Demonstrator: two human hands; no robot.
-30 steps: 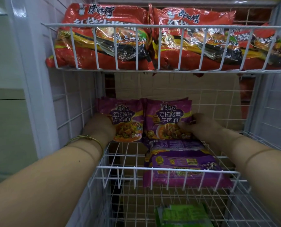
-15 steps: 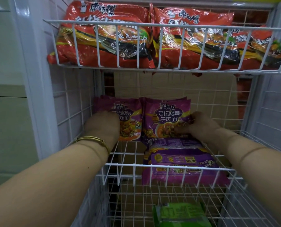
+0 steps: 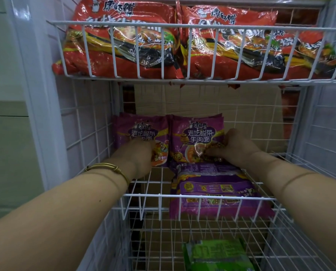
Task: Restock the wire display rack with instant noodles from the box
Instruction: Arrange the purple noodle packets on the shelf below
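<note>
The white wire display rack (image 3: 153,195) fills what I see, with three tiers in view. Behind its back grid is a brown cardboard surface (image 3: 202,100).

On the top tier, two big red noodle packs lie side by side behind the front rail, the left red pack (image 3: 120,45) touching the right red pack (image 3: 231,45).

On the middle tier, two purple packs stand upright against the back grid, faces toward me. The left purple pack (image 3: 141,128) and the right purple pack (image 3: 196,133) touch along their inner edges, with more purple packs just visible behind them. In front of the right one, a flat purple pack (image 3: 216,192) lies back-side up, reaching to the front rail.

Below, through the wires, a green pack (image 3: 216,255) lies on the bottom tier.

My left hand (image 3: 137,157) is laid against the lower front of the left purple pack. Its back faces me and hides the fingers, so I cannot tell whether they curl round the pack or only press it.

My right hand (image 3: 235,149) is at the lower right corner of the right purple pack, fingers curled onto its crinkled front and gripping it.

A gold bangle (image 3: 106,167) sits on my left wrist.
</note>
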